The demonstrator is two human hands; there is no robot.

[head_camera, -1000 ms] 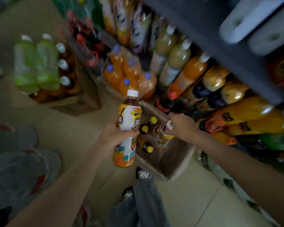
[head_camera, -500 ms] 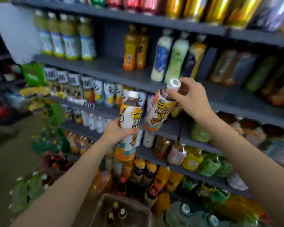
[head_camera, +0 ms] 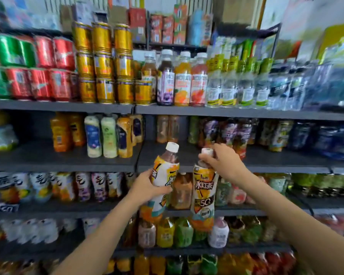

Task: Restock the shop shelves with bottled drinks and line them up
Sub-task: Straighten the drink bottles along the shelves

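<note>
fingers [head_camera: 163,190] hold bottle [head_camera: 163,175] cap-up, tilted

A small shop: dark shelves [head_camera: 226,113] run in tiers, crowded with rows of bottled drinks [head_camera: 182,80], stacked cans [head_camera: 103,62] and cartons [head_camera: 167,26].

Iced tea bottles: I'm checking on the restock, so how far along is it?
Done: nearby rows look filled. In hand: the left hand grips one iced tea bottle by its body, the right hand holds a second bottle by its cap. Left: both need placing, perhaps in the bare stretch of the dark shelf behind them, then lining up.
</note>
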